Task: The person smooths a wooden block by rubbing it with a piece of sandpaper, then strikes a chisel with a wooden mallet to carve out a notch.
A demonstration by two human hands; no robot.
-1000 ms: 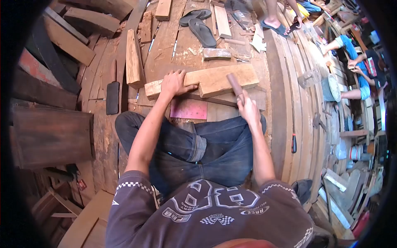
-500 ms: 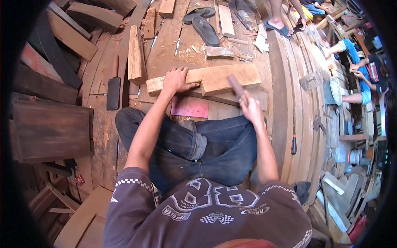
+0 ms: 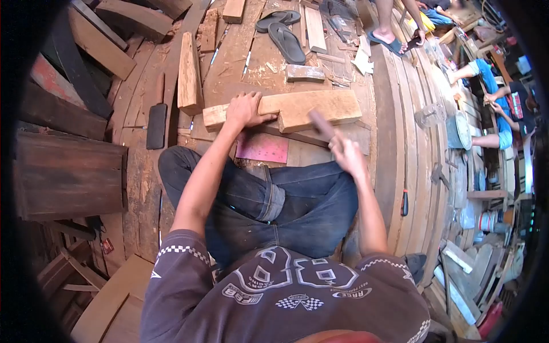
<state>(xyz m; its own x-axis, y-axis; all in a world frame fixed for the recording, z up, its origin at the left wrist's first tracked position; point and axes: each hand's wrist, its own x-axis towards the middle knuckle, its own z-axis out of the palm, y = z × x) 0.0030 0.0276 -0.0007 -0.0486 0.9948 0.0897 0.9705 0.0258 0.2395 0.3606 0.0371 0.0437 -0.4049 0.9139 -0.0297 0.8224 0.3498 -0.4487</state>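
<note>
A notched wooden block [image 3: 326,108], pale and thick, lies across a board in front of my crossed legs. My left hand [image 3: 246,110] is closed over its narrower left part, thumb near the notch. In my right hand [image 3: 346,153] is a flat brownish file [image 3: 322,124], gripped by its near end. The file's far end overlaps the front side of the block's thicker right part; motion blurs it slightly. Just below the block lies a pink sheet [image 3: 262,148].
Upright wood [image 3: 189,74] and a dark-bladed tool [image 3: 157,120] lie left. Behind the block are a small wood piece [image 3: 305,73] and sandals [image 3: 287,43]. A screwdriver [image 3: 405,202] and a hammer [image 3: 440,174] lie right. Other people sit or stand at upper right.
My right hand and the file have shifted slightly down and left along the block. My left hand and the block look nearly unmoved.
</note>
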